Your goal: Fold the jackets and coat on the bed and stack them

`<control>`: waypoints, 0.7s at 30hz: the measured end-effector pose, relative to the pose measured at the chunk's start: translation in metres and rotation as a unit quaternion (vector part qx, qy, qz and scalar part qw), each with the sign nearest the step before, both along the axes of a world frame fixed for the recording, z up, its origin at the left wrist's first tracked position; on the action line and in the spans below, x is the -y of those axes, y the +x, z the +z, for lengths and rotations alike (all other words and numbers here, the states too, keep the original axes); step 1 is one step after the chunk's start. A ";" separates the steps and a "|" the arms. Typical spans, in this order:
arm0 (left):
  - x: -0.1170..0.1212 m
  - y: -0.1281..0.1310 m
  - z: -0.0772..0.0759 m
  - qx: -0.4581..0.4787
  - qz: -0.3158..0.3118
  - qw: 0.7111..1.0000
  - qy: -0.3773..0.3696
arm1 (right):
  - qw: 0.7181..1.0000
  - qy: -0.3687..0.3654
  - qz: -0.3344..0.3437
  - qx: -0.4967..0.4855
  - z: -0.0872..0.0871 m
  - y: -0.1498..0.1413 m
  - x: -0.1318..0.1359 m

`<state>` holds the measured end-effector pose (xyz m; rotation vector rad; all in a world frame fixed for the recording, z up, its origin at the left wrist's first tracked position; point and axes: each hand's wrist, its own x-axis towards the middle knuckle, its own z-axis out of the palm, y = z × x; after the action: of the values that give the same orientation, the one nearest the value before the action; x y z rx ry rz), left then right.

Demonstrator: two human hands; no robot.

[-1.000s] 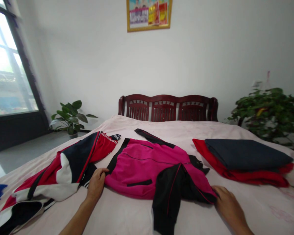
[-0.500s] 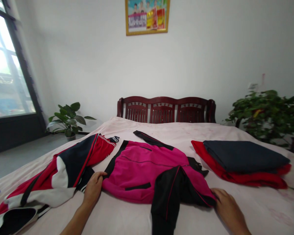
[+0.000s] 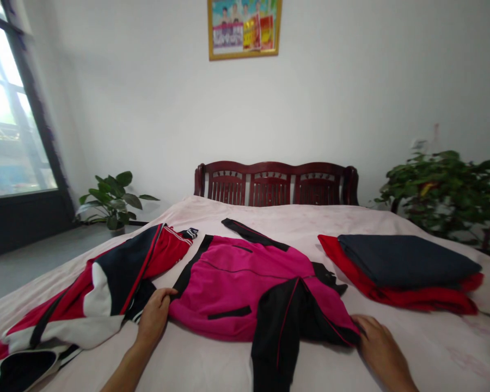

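White walls and a pale pink bedsheet (image 3: 245, 215) surround us as we look down across the bed at our two bare hands. Our left hand (image 3: 153, 318) lies at the near left edge of a magenta jacket (image 3: 232, 288), its fingers (image 3: 163, 294) curved against the black trim; it is not balled into a fist, but we cannot tell whether it is pinching the cloth. Our right hand (image 3: 379, 343) is at the jacket's lower right, against the black panel, and we cannot tell whether it is gripping or only touching. The jacket lies spread flat in the middle of the bed, with one black sleeve (image 3: 275, 340) reaching toward us and the other (image 3: 253, 235) stretching toward the headboard. Just beside it on the left sprawls a red, navy and white track jacket (image 3: 118, 288). To the right, a folded navy cloth (image 3: 404, 261) sits on a red garment (image 3: 375, 288). A dark wooden headboard (image 3: 275, 185) stands beyond, under a gold-framed poster (image 3: 244, 30). A leafy potted plant (image 3: 114, 198) stands on the floor near a bright window (image 3: 12, 120), and a bushier plant (image 3: 441, 196) stands at the right of the bed.
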<state>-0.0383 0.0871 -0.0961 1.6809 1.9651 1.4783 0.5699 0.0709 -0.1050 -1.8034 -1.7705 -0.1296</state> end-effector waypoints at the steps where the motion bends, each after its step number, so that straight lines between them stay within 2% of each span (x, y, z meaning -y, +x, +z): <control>1: 0.000 0.000 0.000 0.000 0.000 1.000 0.000 | 1.000 0.001 -0.002 -0.002 0.000 0.000 0.000; 8: 0.000 0.000 0.000 -0.003 -0.001 1.000 0.009 | 1.000 0.000 0.003 -0.003 -0.001 0.000 0.000; 17: 0.002 0.001 0.003 -0.011 0.005 1.000 0.010 | 1.000 0.001 -0.003 -0.003 0.007 -0.004 0.003; 21: 0.003 0.002 0.005 -0.010 0.011 1.000 0.009 | 1.000 0.004 -0.002 -0.009 0.005 -0.004 0.002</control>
<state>-0.0361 0.0837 -0.0910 1.6945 1.9915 1.4970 0.5663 0.0689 -0.1001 -1.7982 -1.7510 -0.1215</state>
